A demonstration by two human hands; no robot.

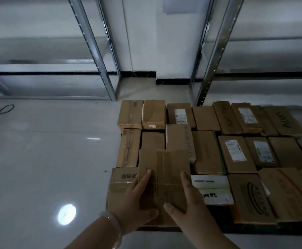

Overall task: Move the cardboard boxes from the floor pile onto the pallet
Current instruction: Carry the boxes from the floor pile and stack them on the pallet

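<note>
While it is held at its near end, the cardboard box points its long axis away from the person, toward the stacked boxes on the pallet. It is plain brown, taped along and across its top. The left hand grips the near-left corner and the right hand the near-right, fingers along the sides, thumbs hooked round the near edge. Whether it rests on the near-left boxes cannot be told.

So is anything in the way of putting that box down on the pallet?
No. The left hand and right hand hold the box right over the packed boxes, with nothing visible between; it would rest on top of them.
</note>
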